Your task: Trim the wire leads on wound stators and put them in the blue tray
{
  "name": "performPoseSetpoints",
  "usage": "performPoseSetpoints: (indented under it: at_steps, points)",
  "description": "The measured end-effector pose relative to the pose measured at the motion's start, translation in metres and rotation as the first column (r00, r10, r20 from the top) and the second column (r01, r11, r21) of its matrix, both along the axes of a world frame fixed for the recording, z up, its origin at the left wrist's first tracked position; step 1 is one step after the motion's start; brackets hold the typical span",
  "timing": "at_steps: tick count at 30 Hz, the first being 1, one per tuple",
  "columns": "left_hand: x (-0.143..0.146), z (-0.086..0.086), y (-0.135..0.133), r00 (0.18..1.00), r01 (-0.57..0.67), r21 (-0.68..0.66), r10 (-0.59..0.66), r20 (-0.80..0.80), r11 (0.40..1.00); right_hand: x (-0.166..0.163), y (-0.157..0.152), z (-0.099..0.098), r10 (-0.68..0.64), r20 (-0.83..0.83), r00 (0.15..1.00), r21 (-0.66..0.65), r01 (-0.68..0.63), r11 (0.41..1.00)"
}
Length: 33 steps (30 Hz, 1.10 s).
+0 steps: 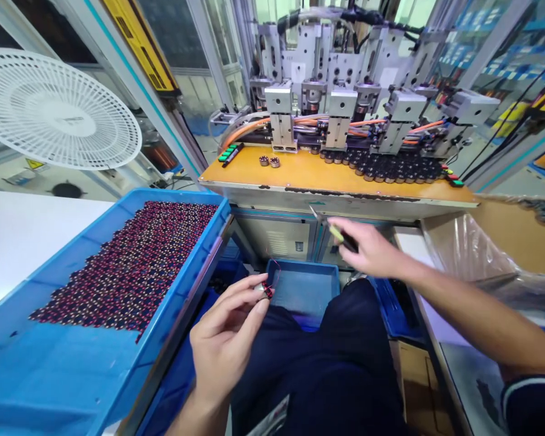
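Observation:
My left hand (pixel 229 333) is closed, pinching a small round wire-wound part (pixel 267 289) between thumb and fingers. A thin reddish wire (pixel 279 272) loops up loosely from it. Up and to the right, over the front of the work ledge, my right hand (pixel 367 245) grips a slim pointed hand tool (pixel 338 233) with a yellow and black handle. Its metal tip points up and left, apart from the part; its exact kind is blurred. Below the hands, a blue bin (pixel 304 281) sits at my knees.
At left, a large blue tray (pixel 72 357) holds many small dark-and-red parts in tight rows. Ahead, an orange ledge (pixel 249 172) carries rows of black round parts (pixel 386 166) under a machine (pixel 340 103). A white fan (pixel 63 109) stands far left, and a plastic-lined box (pixel 463 242) at right.

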<state>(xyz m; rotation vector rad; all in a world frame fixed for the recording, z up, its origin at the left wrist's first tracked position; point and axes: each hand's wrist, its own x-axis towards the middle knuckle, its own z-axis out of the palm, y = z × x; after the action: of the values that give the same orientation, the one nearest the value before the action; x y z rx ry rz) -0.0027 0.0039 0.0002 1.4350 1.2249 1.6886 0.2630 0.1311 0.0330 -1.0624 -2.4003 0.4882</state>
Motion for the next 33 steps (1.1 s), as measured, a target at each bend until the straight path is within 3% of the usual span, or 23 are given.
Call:
performPoseSetpoints:
  at_steps: [1, 3, 6, 8, 12, 19, 25, 33]
  points:
    - [0.001, 0.000, 0.000, 1.000, 0.000, 0.001, 0.000, -0.005, 1.000, -0.001, -0.024, -0.010, 0.048, -0.166, 0.985, -0.191, -0.080, 0.978]
    - [0.002, 0.000, 0.000, 1.000, 0.004, 0.000, -0.004, -0.023, 1.000, -0.006, -0.068, -0.027, 0.040, -0.403, 0.915, -0.450, -0.235, 0.861]
    - [0.007, 0.000, 0.002, 0.999, 0.020, 0.005, -0.019, -0.046, 1.000, -0.016, -0.112, -0.045, -0.001, -0.536, 0.844, -0.586, -0.371, 0.721]
    - [0.011, 0.000, 0.003, 0.998, 0.036, 0.006, -0.036, -0.049, 0.999, -0.021, -0.122, -0.050, 0.014, -0.600, 0.800, -0.576, -0.444, 0.686]
    - [0.017, 0.001, 0.004, 0.996, 0.066, 0.017, -0.065, -0.059, 0.998, -0.026, -0.119, -0.053, 0.072, -0.676, 0.734, -0.492, -0.522, 0.697]
    - [0.015, 0.001, -0.001, 0.993, 0.068, 0.037, -0.064, -0.097, 0.997, -0.034, -0.110, -0.042, 0.144, -0.599, 0.788, -0.480, -0.497, 0.723]
    - [0.012, -0.001, -0.001, 0.993, 0.053, 0.036, -0.049, -0.104, 0.998, -0.038, -0.109, -0.042, 0.149, -0.648, 0.747, -0.445, -0.530, 0.722]
    - [0.013, 0.000, 0.001, 0.993, 0.041, 0.043, -0.036, -0.109, 0.998, -0.037, -0.111, -0.038, 0.102, -0.585, 0.804, -0.508, -0.461, 0.728]
